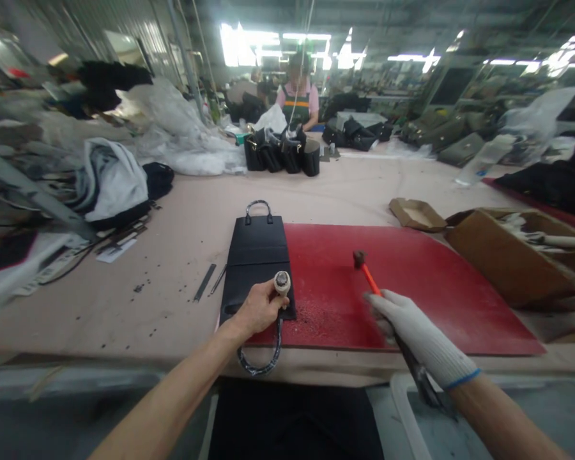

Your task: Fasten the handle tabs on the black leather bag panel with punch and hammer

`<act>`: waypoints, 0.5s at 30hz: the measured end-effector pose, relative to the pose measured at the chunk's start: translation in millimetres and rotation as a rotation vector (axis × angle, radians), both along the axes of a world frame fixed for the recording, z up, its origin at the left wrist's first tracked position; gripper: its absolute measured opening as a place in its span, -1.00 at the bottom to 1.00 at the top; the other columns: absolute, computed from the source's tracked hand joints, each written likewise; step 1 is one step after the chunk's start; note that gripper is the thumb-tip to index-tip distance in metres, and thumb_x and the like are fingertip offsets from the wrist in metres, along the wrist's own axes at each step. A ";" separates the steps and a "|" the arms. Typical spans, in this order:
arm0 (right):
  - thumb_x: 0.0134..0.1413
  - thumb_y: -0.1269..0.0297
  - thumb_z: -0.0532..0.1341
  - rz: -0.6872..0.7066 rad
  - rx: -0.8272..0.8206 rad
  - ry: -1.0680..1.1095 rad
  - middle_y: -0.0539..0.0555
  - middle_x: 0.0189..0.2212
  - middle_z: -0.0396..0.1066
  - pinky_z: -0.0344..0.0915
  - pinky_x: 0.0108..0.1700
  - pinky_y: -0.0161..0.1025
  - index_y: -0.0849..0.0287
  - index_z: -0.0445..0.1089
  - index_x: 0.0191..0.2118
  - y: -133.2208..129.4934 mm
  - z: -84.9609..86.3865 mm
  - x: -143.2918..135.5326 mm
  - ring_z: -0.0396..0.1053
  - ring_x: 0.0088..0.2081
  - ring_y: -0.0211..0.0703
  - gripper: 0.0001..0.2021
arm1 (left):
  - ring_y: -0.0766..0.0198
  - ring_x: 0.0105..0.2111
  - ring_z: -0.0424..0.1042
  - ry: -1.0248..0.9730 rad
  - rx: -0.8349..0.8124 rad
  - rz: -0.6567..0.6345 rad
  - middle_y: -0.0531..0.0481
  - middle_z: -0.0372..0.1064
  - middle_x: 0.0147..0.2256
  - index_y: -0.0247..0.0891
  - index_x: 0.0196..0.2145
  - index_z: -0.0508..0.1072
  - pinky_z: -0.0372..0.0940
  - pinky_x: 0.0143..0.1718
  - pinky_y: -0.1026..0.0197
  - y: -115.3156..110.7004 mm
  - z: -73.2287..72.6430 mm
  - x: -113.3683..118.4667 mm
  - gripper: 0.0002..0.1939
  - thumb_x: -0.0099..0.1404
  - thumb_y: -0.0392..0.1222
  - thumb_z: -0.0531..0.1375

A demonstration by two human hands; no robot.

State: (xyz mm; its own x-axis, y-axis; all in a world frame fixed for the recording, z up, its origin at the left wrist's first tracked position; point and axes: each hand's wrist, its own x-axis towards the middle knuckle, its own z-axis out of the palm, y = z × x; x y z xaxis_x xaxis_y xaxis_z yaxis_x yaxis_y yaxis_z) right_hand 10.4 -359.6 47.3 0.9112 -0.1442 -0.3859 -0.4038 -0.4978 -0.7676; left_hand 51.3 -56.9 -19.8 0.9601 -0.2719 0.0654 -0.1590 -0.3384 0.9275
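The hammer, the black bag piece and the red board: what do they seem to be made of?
Hammer: dull, dark head, probably metal; evenly bright orange shaft, perhaps plastic or painted. Black bag piece: smooth, low sheen, perhaps leather or imitation. Red board: slightly shiny, evenly coloured, likely plastic.

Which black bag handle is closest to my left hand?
The near handle, by your left hand; the other handle is at the far end of the bag.

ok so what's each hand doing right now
Left hand: closed, holding a pale-wrapped tool.
Right hand: gloved, closed, holding an orange-shafted hammer.
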 end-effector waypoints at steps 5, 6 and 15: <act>0.18 -0.07 0.23 0.137 0.498 -0.158 -0.13 -0.53 0.14 0.08 -0.61 -0.31 0.17 0.36 -0.01 26.4 52.5 -19.6 0.10 -0.63 -0.29 -0.57 | 0.15 -0.34 0.49 0.002 0.002 0.028 -0.06 0.54 -0.34 -0.27 -0.23 0.56 0.37 -0.22 0.13 -0.8 1.4 -1.9 -0.84 0.24 -0.23 0.23; 0.23 -0.07 0.19 0.222 0.408 -0.212 -0.09 -0.52 0.19 0.13 -0.58 -0.29 0.17 0.38 -0.06 30.3 57.1 -21.3 0.17 -0.60 -0.25 -0.60 | 0.15 -0.34 0.49 -0.002 0.000 0.030 -0.06 0.54 -0.33 -0.27 -0.23 0.56 0.37 -0.22 0.14 -1.1 0.7 -2.2 -0.84 0.23 -0.24 0.23; 0.38 0.14 0.10 0.394 -0.234 -0.748 -0.05 -0.55 0.32 0.08 -0.54 -0.26 0.10 0.36 -0.28 61.8 105.0 -21.2 0.25 -0.59 -0.21 -0.78 | 0.23 -0.40 0.46 -0.037 -0.025 0.022 0.00 0.50 -0.41 -0.28 -0.23 0.56 0.33 -0.28 0.21 -1.4 -13.0 0.4 -0.83 0.26 -0.23 0.20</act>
State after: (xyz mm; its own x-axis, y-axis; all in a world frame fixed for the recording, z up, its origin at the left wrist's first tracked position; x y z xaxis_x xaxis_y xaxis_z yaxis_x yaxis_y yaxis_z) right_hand -10.8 -297.7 152.3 0.9135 0.2339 0.3330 0.3993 -0.6729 -0.6227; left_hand 51.8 -58.3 -32.8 0.9625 -0.2490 0.1075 -0.1862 -0.3185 0.9295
